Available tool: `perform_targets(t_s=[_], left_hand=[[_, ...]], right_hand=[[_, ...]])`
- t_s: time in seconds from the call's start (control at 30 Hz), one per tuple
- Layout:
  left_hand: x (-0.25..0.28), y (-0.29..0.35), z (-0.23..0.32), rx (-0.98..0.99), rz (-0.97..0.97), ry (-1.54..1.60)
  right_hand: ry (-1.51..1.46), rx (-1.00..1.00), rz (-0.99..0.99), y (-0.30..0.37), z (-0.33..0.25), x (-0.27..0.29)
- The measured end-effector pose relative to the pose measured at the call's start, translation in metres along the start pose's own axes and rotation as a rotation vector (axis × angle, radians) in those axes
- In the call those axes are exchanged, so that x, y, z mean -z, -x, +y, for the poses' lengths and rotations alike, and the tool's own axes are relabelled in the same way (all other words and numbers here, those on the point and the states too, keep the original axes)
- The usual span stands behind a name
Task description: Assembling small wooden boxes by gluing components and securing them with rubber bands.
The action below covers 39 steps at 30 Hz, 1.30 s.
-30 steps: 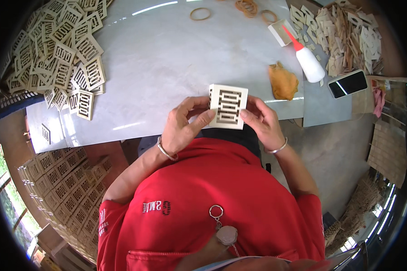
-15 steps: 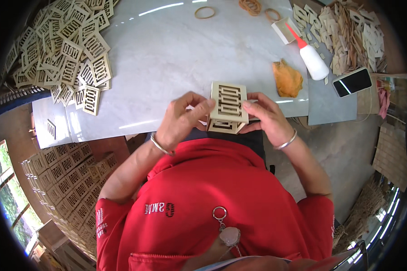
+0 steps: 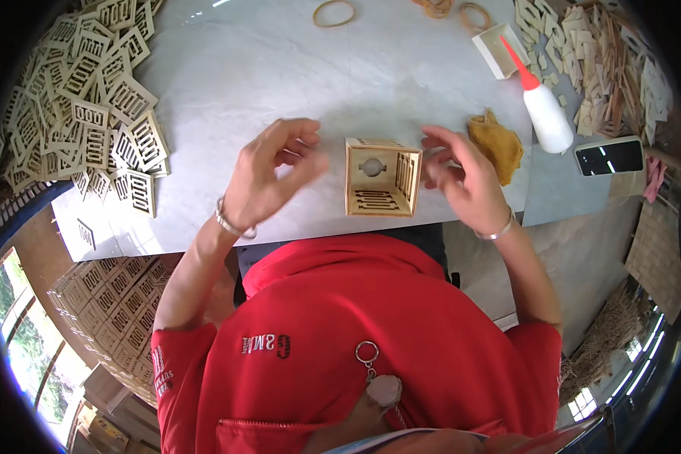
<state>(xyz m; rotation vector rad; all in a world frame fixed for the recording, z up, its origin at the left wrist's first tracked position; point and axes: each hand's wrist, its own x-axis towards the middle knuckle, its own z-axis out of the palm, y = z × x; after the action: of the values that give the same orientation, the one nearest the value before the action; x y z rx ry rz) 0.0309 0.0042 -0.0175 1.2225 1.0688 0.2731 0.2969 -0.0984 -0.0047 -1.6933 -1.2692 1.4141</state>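
A small wooden box (image 3: 384, 178) with slotted sides sits on the table in front of me, its hollow side facing me. Inside, a round hole shows in the back panel, and slots are cut in the bottom and right walls. My left hand (image 3: 274, 170) hovers to the left of the box, fingers apart and a little blurred, holding nothing. Close by the right side of the box is my right hand (image 3: 464, 178), its fingers loosely spread and apart from the wood.
Slotted wooden panels (image 3: 91, 113) are heaped at the left. On the right lie a white glue bottle (image 3: 546, 113) with a red nozzle, an orange cloth (image 3: 496, 146), a phone (image 3: 610, 158), a small open tray (image 3: 499, 51) and wood scraps (image 3: 605, 68). Rubber bands (image 3: 334, 13) lie at the back.
Both hands have let go of the box and moved apart. The box, earlier held at the table's front edge, now stands on the table with its open side toward me.
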Motion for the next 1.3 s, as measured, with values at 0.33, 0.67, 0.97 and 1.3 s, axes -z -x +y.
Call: perform_targets(t_s=[0.33,0.67,0.97,1.3], left_hand=[[-0.014,-0.003,-0.023,-0.727,0.013,-0.476],[0.018,-0.017,-0.029,-0.856,0.105,-0.786],[0.021,-0.021,-0.029,-0.872,0.079,-0.755],[0.025,-0.02,-0.02,-0.904,0.091,-0.817]], right_hand=[[0.334,0.442,-0.024,-0.007,0.01,-0.024],[0.386,0.559,-0.016,-0.04,0.006,-0.032],[0.393,0.632,0.012,-0.039,0.008,-0.035],[0.39,0.673,-0.028,-0.048,0.0,-0.025]])
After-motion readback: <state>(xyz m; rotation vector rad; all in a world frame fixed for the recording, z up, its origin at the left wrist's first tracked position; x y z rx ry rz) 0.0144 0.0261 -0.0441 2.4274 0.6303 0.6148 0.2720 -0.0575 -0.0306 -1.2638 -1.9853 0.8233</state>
